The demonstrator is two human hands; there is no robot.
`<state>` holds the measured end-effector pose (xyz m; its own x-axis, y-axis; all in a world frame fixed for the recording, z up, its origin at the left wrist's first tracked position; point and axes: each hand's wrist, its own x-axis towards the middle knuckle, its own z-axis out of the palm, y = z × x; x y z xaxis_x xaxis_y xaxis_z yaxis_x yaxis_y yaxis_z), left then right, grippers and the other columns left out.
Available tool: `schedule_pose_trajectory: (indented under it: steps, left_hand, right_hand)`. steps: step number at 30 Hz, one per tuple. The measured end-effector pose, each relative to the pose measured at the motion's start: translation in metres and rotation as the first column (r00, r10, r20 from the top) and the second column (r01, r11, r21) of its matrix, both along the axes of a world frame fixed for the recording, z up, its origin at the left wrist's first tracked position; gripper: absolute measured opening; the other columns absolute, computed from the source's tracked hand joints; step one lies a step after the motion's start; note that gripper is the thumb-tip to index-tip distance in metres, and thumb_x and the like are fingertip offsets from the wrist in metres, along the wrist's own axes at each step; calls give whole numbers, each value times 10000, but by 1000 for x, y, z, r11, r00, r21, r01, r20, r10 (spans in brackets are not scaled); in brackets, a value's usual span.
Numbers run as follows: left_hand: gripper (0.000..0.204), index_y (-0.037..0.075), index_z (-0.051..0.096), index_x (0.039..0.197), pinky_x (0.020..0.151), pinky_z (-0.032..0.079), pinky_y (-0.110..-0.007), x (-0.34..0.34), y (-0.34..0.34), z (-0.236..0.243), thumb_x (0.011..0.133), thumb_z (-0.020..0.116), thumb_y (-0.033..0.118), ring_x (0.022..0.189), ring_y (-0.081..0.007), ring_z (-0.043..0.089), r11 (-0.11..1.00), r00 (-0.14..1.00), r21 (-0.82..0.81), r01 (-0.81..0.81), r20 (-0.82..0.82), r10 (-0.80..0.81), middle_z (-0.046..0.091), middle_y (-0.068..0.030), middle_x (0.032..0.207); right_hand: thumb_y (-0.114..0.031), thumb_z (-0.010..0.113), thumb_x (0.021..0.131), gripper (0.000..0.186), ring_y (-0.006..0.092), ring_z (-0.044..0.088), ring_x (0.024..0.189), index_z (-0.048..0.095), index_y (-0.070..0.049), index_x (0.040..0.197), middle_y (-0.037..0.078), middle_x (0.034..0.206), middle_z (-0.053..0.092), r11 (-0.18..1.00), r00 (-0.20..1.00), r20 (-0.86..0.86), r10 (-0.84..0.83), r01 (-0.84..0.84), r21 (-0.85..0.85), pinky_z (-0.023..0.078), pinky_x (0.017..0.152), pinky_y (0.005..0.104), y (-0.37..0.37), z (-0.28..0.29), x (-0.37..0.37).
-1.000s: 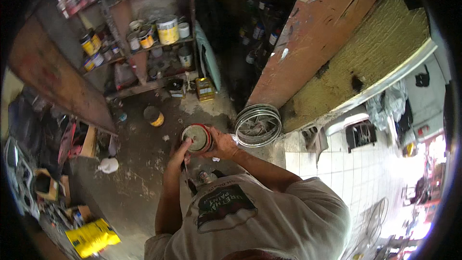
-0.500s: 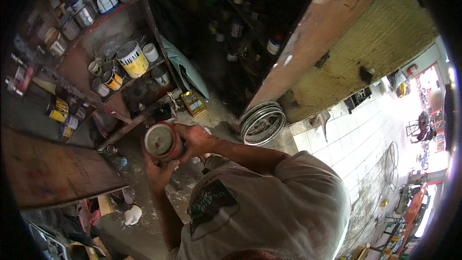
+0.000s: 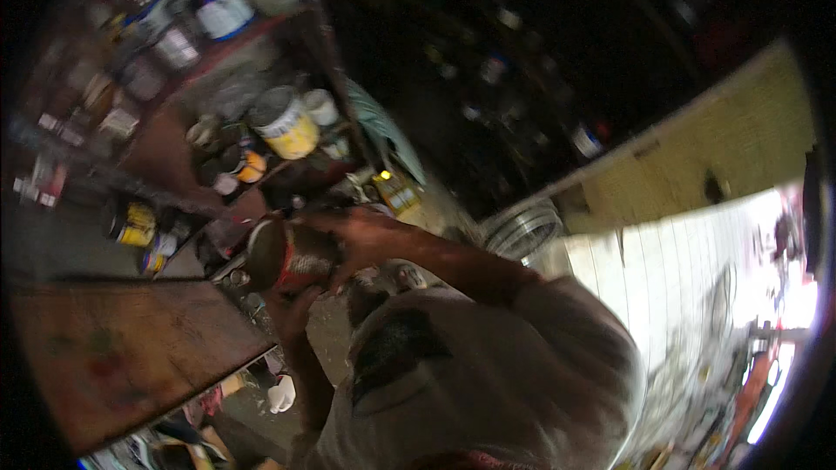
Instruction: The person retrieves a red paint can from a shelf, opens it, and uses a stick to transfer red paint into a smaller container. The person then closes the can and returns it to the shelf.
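A red, worn paint can (image 3: pixel 306 254) is between my two hands, lying tilted with its round end towards the left. My right hand (image 3: pixel 364 235) is closed around its right end, its arm reaching in from the right. Beneath the can, my left hand (image 3: pixel 292 312) grips it from the near side. Motion blur smears the can's markings and the fingertips, and the can hides part of the left fingers.
Ahead on the left, shelves carry several paint cans, among them a yellow and white can (image 3: pixel 289 126). A brown wooden board (image 3: pixel 131 348) juts in at the left. Wire coils (image 3: pixel 522 231) lean by the wall at the right, and a yellow tin (image 3: pixel 396 193) stands on the floor.
The can has tipped, so its round end now faces left rather than up, and its side shows. Both hands still hold it. The whole view has swung, shifting the shelves to the right.
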<state>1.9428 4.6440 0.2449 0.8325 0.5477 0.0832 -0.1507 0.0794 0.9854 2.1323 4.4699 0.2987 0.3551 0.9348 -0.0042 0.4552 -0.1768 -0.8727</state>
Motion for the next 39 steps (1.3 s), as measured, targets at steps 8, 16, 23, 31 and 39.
schedule_pose_trajectory:
  steps: [8,16,23,31,39]
  left_hand:
    - [885,29,512,1393,964,545,-384,94,117,64,650,973,162,1126,-207,664,964,992,256,73,79,-96,670,-102,1273]
    - [873,25,516,1366,999,537,-409,147,237,107,642,976,188,1153,-230,657,922,977,326,-210,97,188,653,-123,1296]
    - [930,17,560,1342,976,543,-446,222,297,157,639,940,492,1109,-351,708,602,862,694,-395,55,503,717,-211,1217]
    - [956,64,568,1344,973,539,-485,289,273,147,621,920,580,1136,-393,695,509,797,741,-438,57,602,718,-199,1233]
    - [914,27,595,1319,984,543,-458,265,308,150,651,905,570,1104,-377,715,595,869,736,-324,-18,495,737,-211,1186]
  right_hand:
    - [-311,889,837,702,223,652,1137,600,35,1375,126,1274,692,705,661,-465,-589,701,105,499,1042,397,-31,-108,48]
    - [-539,733,933,587,250,682,1047,715,-2,1169,121,1041,766,242,124,-489,-863,952,-186,473,996,405,-71,-127,32]
    - [-531,660,990,552,243,704,1012,751,4,1086,126,1036,773,290,193,-498,-846,949,-125,476,982,407,-51,-123,59]
    - [-487,723,961,541,223,694,1012,737,22,1144,122,1034,772,252,184,-524,-832,966,-62,470,971,388,-47,-116,70]
    - [-334,813,913,480,174,644,957,696,35,1197,79,1067,721,544,490,-376,-787,838,-46,506,899,365,-34,-66,81]
